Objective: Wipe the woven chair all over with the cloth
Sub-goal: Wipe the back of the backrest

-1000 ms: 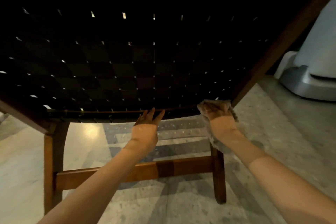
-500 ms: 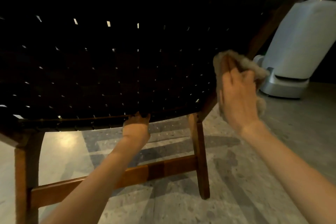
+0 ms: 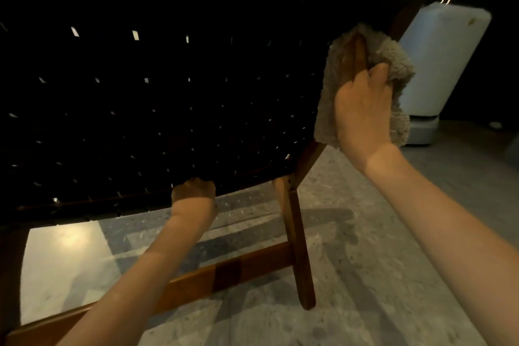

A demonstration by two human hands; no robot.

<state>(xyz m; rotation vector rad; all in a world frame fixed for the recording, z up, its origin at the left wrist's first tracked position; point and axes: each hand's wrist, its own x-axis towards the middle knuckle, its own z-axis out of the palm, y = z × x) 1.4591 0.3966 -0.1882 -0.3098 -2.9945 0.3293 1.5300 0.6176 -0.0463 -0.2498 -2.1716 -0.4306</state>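
Note:
The woven chair [image 3: 157, 98] fills the upper left: a dark woven back seen from behind, in a brown wooden frame with legs and a cross rail. My left hand [image 3: 193, 191] grips the lower edge of the weave, its fingers curled up behind it and hidden. My right hand [image 3: 363, 115] holds a fluffy beige cloth [image 3: 393, 62] wrapped around the chair's slanted right side rail, about halfway up. The cloth covers the rail there and hangs down to the wrist.
A pale blue-white appliance [image 3: 438, 64] on a grey base stands just right of the chair, close behind the cloth. The floor [image 3: 379, 275] is speckled grey stone with a bright reflection at lower left. The chair's rear leg [image 3: 297, 247] stands between my arms.
My right hand has carried the cloth up from the weave's lower right corner onto the side rail. My left hand has closed its fingers on the lower edge. The view has tilted upward.

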